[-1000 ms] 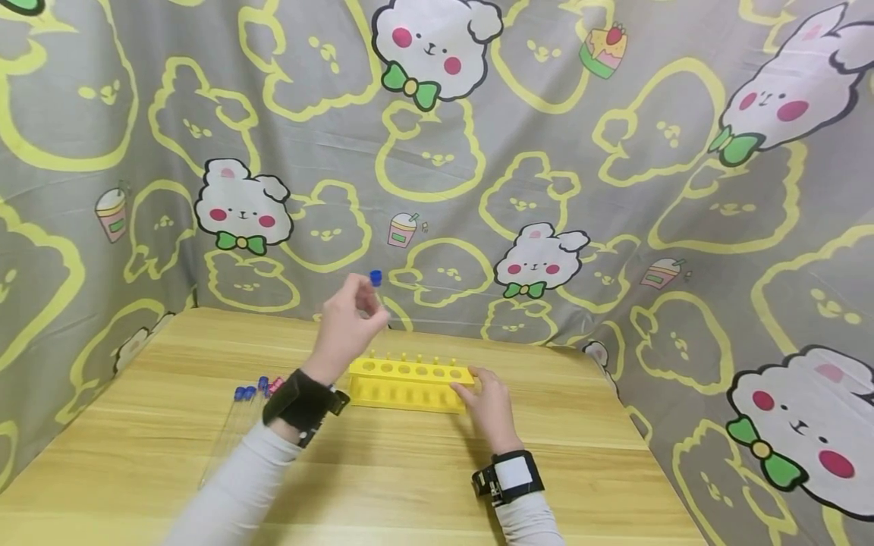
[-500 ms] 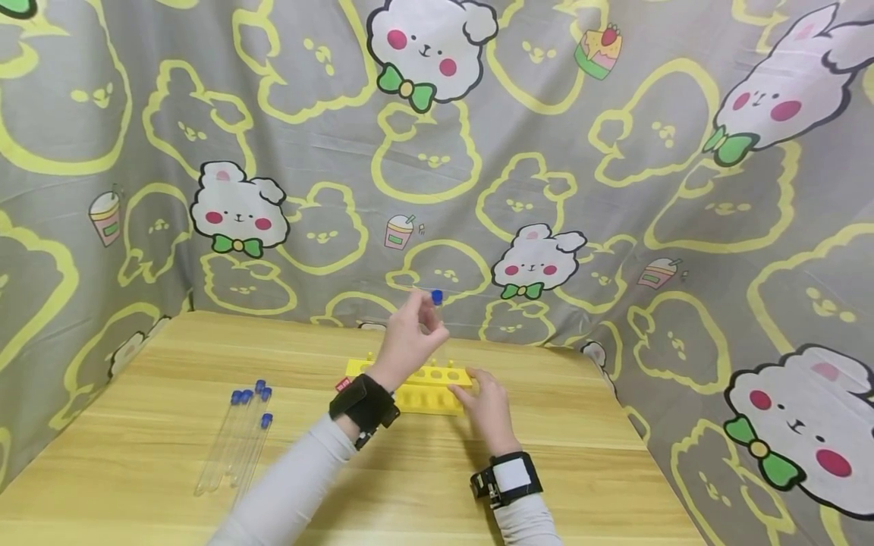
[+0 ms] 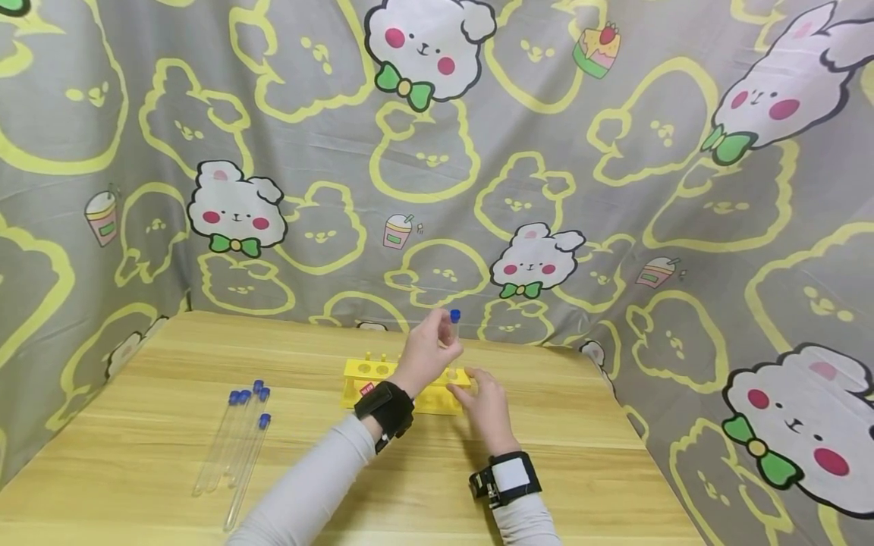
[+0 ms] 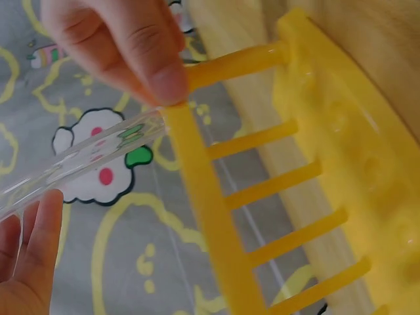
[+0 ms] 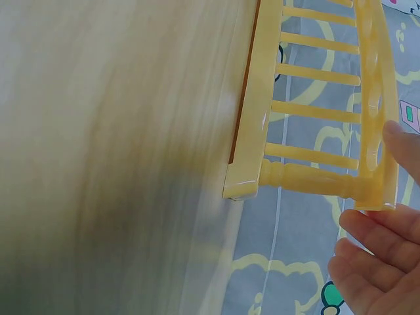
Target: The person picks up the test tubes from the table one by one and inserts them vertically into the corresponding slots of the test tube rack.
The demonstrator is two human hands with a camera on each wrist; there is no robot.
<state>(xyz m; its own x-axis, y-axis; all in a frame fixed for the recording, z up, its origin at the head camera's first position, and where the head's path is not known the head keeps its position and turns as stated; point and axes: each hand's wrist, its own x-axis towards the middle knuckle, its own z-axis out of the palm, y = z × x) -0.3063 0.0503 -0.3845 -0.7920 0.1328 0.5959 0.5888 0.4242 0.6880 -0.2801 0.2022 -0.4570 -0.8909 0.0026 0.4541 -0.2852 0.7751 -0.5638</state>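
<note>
My left hand (image 3: 425, 355) pinches a clear test tube (image 4: 92, 154) with a blue cap (image 3: 455, 315), held upright over the right end of the yellow test tube rack (image 3: 358, 370). In the left wrist view the tube's lower end meets the rack's top plate, right beside the fingers of the other hand. My right hand (image 3: 490, 406) grips the rack's right end, thumb on the near side of the top plate (image 5: 388, 85) and fingers around the end. The left forearm hides part of the rack's middle.
Several clear test tubes with blue caps (image 3: 264, 421) lie side by side on the wooden table (image 3: 560, 455) to the left. A small red label (image 3: 367, 389) shows by the rack's left part. A patterned curtain (image 3: 328, 114) surrounds the table.
My left hand has carried the test tube rightward from the rack's left end and lowered it to the right end. The right hand has stayed on the rack.
</note>
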